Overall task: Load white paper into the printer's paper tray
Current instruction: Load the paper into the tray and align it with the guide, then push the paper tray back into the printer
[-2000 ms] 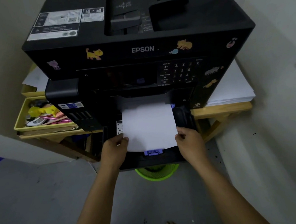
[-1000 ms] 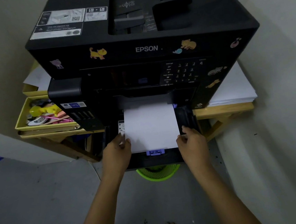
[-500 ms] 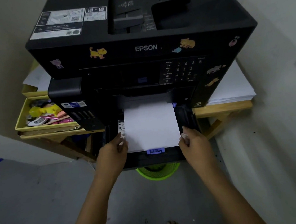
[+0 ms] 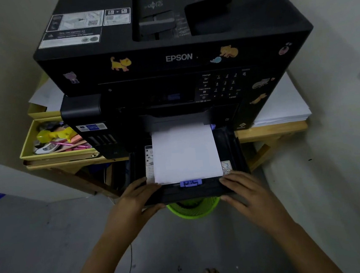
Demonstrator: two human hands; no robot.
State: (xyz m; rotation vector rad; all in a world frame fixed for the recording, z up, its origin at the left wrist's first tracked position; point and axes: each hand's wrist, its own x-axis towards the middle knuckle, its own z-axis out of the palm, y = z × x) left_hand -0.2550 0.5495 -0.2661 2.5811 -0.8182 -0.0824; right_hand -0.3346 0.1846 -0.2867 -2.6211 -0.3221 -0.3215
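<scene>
While one black printer [image 4: 178, 57] sat on the wooden bench [image 4: 270, 130], its single paper tray [image 4: 230, 144] stood pulled out at the front with one stack of white paper [image 4: 185, 155] lying flat inside, its near edge against one blue guide clip [image 4: 190, 183]. At the far left, one yellow box [image 4: 25, 149] held pens and clutter. Two hands were at the tray: the left hand [image 4: 134, 201] gripped the tray's front left corner, fingers on top and thumb beneath, and the right hand [image 4: 243, 189] gripped the front right corner likewise. One green basket [image 4: 193, 211] stood on the floor below. One spare paper pile [image 4: 286, 108] lay on the bench at the right. Half a second before, both hands had been pinching the paper's side edges; they had since dropped back to the tray front, leaving the paper released.
</scene>
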